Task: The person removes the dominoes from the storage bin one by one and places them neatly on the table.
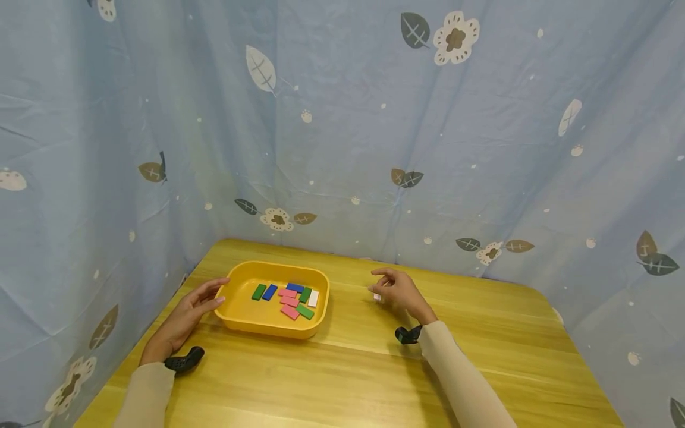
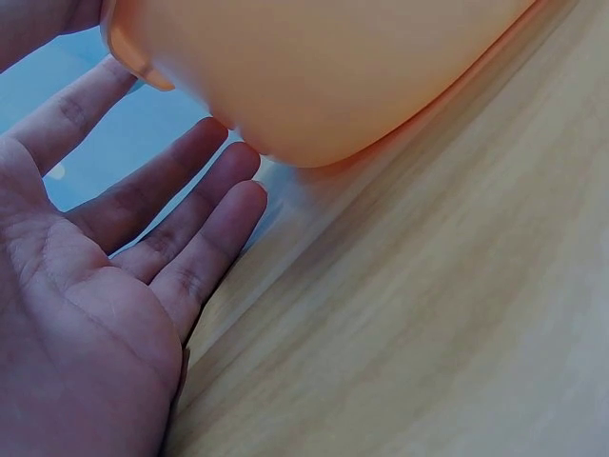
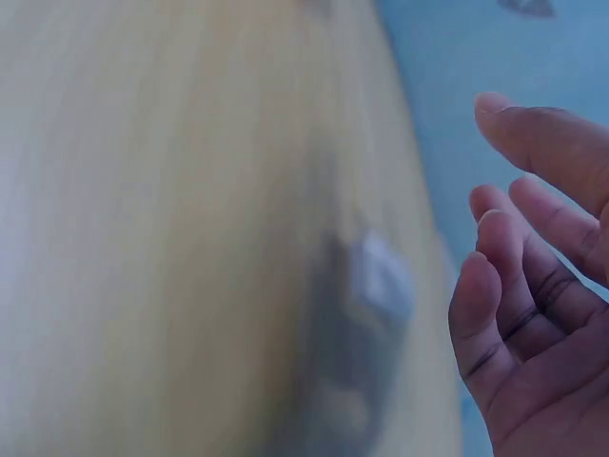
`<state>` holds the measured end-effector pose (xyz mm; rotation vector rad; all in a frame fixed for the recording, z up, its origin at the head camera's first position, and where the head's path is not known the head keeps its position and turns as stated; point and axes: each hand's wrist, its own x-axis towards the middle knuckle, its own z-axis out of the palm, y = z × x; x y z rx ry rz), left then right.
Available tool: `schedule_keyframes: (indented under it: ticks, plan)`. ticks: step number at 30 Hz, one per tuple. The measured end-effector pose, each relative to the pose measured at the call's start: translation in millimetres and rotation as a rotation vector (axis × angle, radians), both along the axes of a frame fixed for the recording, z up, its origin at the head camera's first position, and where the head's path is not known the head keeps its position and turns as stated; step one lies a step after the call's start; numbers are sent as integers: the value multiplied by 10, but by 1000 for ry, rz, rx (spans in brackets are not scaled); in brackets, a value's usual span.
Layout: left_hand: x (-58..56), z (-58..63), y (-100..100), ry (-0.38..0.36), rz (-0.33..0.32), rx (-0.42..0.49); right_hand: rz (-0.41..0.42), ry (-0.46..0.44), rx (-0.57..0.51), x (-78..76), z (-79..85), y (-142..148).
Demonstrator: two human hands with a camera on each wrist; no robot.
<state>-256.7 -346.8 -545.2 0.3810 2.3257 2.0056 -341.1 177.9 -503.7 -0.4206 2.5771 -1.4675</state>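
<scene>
At the left end of a yellow plastic tub [image 1: 267,330], my left hand [image 1: 184,315] grips the rim between thumb and index finger. In the left wrist view the other fingers [image 2: 224,224] spread out along the tub's outer wall [image 2: 314,86]. Inside lie several small flat blocks: green [image 1: 259,292], blue [image 1: 270,292], pink [image 1: 289,312] and a white one [image 1: 313,298]. My right hand [image 1: 398,291] hovers right of the tub, thumb and fingers apart with nothing between them. Just below its fingertips is a small white block [image 1: 377,296], blurred in the right wrist view [image 3: 381,276].
The tub stands on a yellow wood-grain table [image 1: 332,380], towards its back left. A blue curtain [image 1: 342,131] with leaves and flowers hangs behind the table and along both sides. Black wrist devices [image 1: 184,360] are strapped to both wrists.
</scene>
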Motion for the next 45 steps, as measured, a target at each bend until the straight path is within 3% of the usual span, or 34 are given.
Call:
schedule_keyframes:
  ticks: [7,13,31,45]
  plan:
    - [-21,12,0,6,0,4,77,39,-77,-10,249,-263]
    - [-8,-7,-2,8,-5,-1,129,56,-116,15,365,-505]
    - [-13,-22,-8,-6,-4,1,297,84,-142,41,473,-1198]
    - [-13,-30,-17,-4,4,12,341,68,-146,1,408,-1575]
